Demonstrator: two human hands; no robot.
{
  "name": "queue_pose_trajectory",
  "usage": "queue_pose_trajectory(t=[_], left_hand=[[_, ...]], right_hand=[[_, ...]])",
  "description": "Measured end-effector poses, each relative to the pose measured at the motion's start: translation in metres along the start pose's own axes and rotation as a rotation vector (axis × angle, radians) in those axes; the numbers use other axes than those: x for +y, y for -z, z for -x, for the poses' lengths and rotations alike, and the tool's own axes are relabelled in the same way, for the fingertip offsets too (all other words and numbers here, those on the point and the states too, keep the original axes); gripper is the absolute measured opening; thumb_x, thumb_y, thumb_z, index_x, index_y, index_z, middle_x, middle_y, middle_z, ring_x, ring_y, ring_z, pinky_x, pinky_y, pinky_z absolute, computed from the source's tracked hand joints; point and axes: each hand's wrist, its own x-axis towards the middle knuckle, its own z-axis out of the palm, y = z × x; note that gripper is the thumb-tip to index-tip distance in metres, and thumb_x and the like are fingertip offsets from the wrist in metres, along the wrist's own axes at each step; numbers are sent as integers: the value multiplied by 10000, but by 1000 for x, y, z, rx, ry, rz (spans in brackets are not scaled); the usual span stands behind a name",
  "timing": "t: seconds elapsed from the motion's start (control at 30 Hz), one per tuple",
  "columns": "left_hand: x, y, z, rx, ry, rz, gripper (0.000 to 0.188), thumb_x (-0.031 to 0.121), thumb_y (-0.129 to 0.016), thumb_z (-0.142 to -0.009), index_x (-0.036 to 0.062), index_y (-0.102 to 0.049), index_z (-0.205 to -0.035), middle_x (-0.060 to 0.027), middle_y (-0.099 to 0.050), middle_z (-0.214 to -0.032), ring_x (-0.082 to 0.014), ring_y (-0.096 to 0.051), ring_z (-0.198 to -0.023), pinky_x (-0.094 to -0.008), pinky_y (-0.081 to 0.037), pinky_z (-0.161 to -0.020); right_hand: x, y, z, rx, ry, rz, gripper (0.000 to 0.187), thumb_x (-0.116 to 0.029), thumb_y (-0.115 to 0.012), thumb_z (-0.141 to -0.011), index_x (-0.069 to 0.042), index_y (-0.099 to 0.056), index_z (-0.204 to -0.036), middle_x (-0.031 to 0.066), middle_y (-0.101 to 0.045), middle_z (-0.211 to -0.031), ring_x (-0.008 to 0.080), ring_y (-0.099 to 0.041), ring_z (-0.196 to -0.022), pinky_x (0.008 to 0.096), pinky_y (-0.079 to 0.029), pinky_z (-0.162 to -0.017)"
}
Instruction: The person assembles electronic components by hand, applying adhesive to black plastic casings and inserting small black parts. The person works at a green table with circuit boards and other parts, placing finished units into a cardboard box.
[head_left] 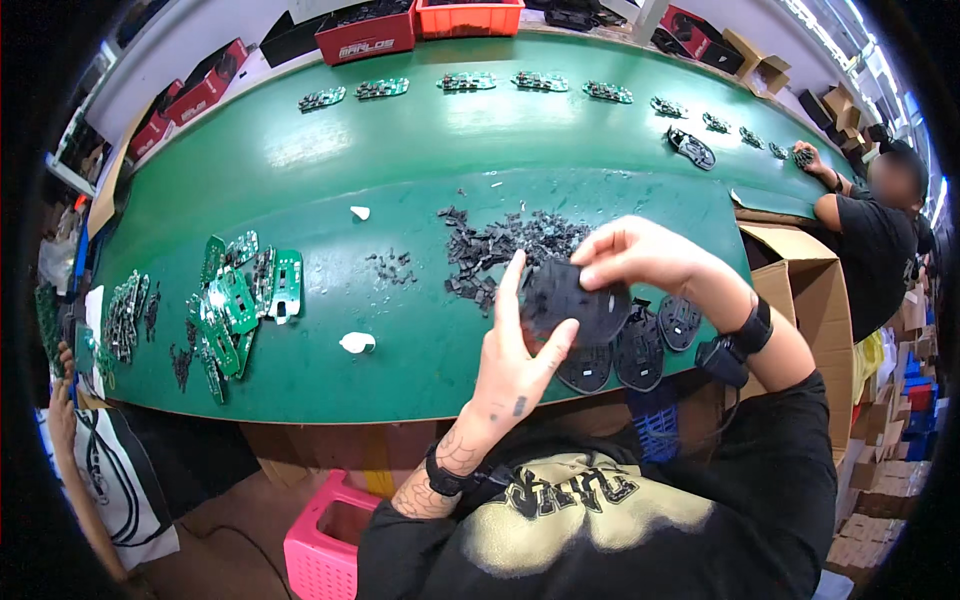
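Observation:
Over the near edge of the green bench, both hands are at a black plastic mouse shell (572, 308), smeared by motion. My right hand (645, 262) pinches its upper right edge between thumb and fingers. On the left side, my left hand (515, 360) cradles the shell, thumb at its lower edge and forefinger stretched up beside it. Behind the shell lies a heap of small black plastic pieces (470, 245). Several more black mouse shells (640, 350) rest on the bench below and right of my right hand, partly hidden by the held one.
Green circuit boards (235, 300) lie piled at left. A row of boards (465, 82) runs along the raised green conveyor (400, 140). White caps (357, 343) sit mid-bench. A cardboard box (800, 280) stands at right, near another person (870, 220). A pink stool (325, 540) stands below.

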Motion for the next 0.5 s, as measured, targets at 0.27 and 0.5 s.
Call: queue_pose_trajectory(t=[0.27, 0.5], left_hand=[[-23, -23, -2, -305, -513, -1019, 523, 153, -695, -786, 66, -534, -1276, -129, -485, -1342, -310, -433, -1263, -424, -362, -1033], [-23, -5, 12, -214, -465, -1060, 396, 113, -692, -780, 88, -618, -1169, -101, -531, -1307, -311, -457, -1233, -432, -368, -1023]], right_hand=[[26, 206, -98, 609, 420, 594, 329, -196, -680, -831, -26, -679, -1113, 113, -713, -959, 144, -659, -849, 283, -506, -790], [49, 236, -125, 708, 494, 832, 269, -286, -724, -789, -80, -714, -962, 140, -684, -940, 280, -638, -931, 365, -483, -863]])
